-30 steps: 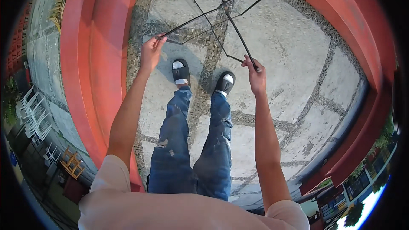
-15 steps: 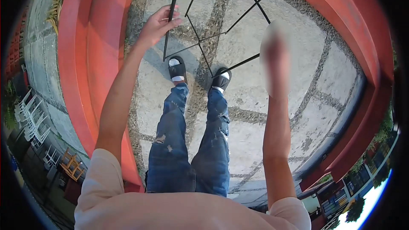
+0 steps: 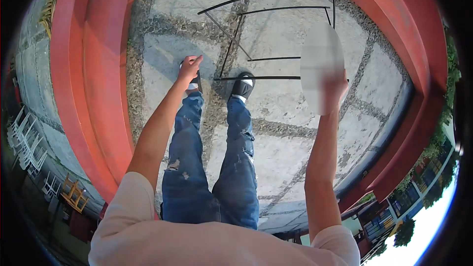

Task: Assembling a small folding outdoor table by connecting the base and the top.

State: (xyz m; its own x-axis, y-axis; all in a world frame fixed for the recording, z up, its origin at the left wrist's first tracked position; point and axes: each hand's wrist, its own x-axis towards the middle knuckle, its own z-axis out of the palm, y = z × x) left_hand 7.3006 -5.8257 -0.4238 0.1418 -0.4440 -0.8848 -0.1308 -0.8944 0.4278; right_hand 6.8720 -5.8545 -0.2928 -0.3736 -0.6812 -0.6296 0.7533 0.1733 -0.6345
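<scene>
A thin black metal frame (image 3: 266, 77) of bars and rods is held over the paving in front of my legs. At its right side, my right hand (image 3: 336, 87) closes around the lower bar; a blurred patch covers part of the fingers and the bars beside them. My left hand (image 3: 189, 69) is off the frame, a short way left of its lower left corner and above my left foot. Its fingers are loosely stretched with nothing between them. Below the frame's lower bar is my right foot in a black slide sandal (image 3: 243, 86).
Grey paving slabs (image 3: 276, 162) with pebble strips lie underfoot. A red raised border (image 3: 106, 69) runs along the left, and another red ledge (image 3: 419, 69) curves round the right. White chairs (image 3: 27, 143) and an orange-brown wooden stool (image 3: 74, 194) stand far left.
The frame has turned, its long bars now lying crosswise. My left hand has let go of its left bar and come down nearer me. My right hand has also moved lower, still holding the frame.
</scene>
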